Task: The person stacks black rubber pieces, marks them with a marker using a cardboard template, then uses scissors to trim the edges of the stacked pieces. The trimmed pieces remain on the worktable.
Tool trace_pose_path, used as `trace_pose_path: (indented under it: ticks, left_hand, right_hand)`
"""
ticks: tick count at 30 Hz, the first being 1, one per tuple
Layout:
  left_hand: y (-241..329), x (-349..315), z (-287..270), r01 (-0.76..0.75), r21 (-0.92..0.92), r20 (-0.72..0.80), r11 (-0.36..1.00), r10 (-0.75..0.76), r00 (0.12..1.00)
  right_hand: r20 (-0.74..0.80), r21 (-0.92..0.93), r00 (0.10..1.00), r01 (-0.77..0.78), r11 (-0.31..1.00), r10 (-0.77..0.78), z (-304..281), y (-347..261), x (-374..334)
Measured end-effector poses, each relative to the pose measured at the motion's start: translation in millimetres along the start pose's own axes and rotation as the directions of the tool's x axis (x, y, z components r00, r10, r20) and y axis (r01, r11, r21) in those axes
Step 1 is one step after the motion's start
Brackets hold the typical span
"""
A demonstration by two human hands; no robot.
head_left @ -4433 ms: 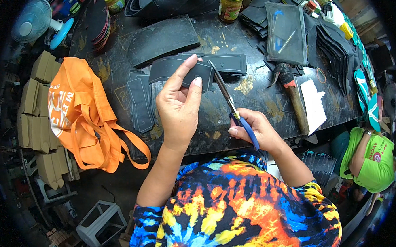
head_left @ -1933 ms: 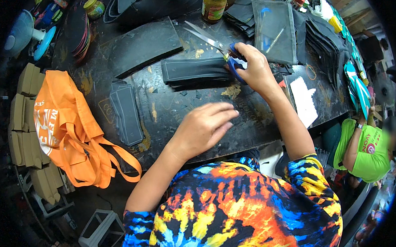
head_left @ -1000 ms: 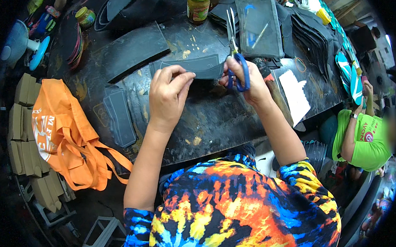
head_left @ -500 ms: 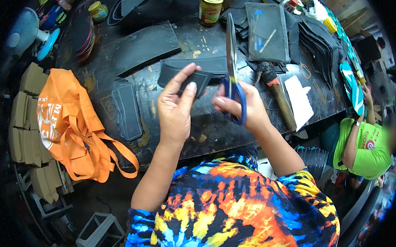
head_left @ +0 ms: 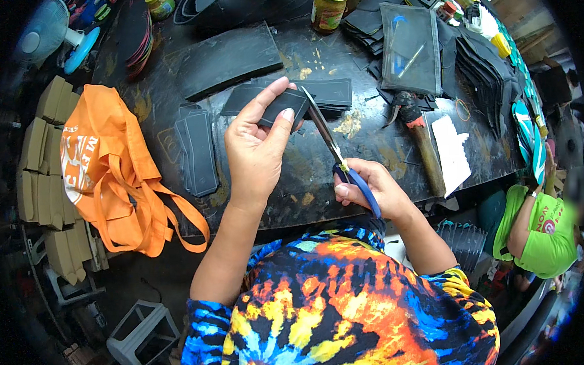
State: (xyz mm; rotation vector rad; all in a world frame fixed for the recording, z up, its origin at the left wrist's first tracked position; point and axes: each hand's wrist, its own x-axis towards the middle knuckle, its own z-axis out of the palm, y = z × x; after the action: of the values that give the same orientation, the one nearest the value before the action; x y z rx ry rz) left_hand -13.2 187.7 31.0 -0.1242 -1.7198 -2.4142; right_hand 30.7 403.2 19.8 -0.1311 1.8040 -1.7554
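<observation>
Between the thumb and fingers of my left hand (head_left: pixel 254 148) is a small dark piece of sheet material (head_left: pixel 280 108) with pale marked lines. My right hand (head_left: pixel 378 190) is closed around the blue handles of a pair of scissors (head_left: pixel 330 141). Their long blades slant up and left, and the tips reach the right edge of the dark piece; whether they touch it I cannot tell. Behind the held piece lies a stack of long dark strips (head_left: pixel 335 94) on the dark worktable (head_left: pixel 286 195). Left of my left hand is another pile of dark cut pieces (head_left: pixel 198 154).
An orange bag (head_left: pixel 117 178) hangs at the table's left edge. Thick dark sheets (head_left: pixel 229 59) lie farther back, near a jar (head_left: pixel 328 9). To the right are a wooden-handled hammer (head_left: pixel 425 155), torn white paper (head_left: pixel 450 149) and a mesh pouch (head_left: pixel 409 51). A person in green (head_left: pixel 542 232) is at far right.
The scissors have swung from upright to a leftward slant, bringing their tips to the dark piece. My right hand has moved lower and slightly right. My left hand still grips the piece.
</observation>
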Motion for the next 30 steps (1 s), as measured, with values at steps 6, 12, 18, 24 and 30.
trace_pose_path:
  ticks: [6,12,18,24,30]
  left_hand:
    - [4,1,-1,-0.016,0.04,0.023,0.999,0.015,1.0]
    - [6,0,1,0.002,0.026,0.016,1.0,-0.003,1.0]
    - [0,-6,-3,0.026,-0.044,0.036,0.999,-0.024,0.999]
    - [-9,-34,9,0.148,0.277,0.244,0.949,-0.219,0.945]
    - [-20,-26,-9,0.133,-0.138,0.048,0.982,-0.127,0.991]
  right_hand:
    - [0.008,0.014,1.0,-0.002,1.0,0.001,0,-3,-2]
    - [-0.014,-0.005,1.0,0.005,1.0,-0.005,1,1,-4]
    - [-0.072,-0.021,0.994,-0.089,0.996,0.088,2,0,-14]
    - [-0.297,-0.007,0.917,0.278,0.96,-0.268,-4,-14,8]
    - [-0.239,-0.014,0.962,0.131,0.991,-0.13,17,-8,12]
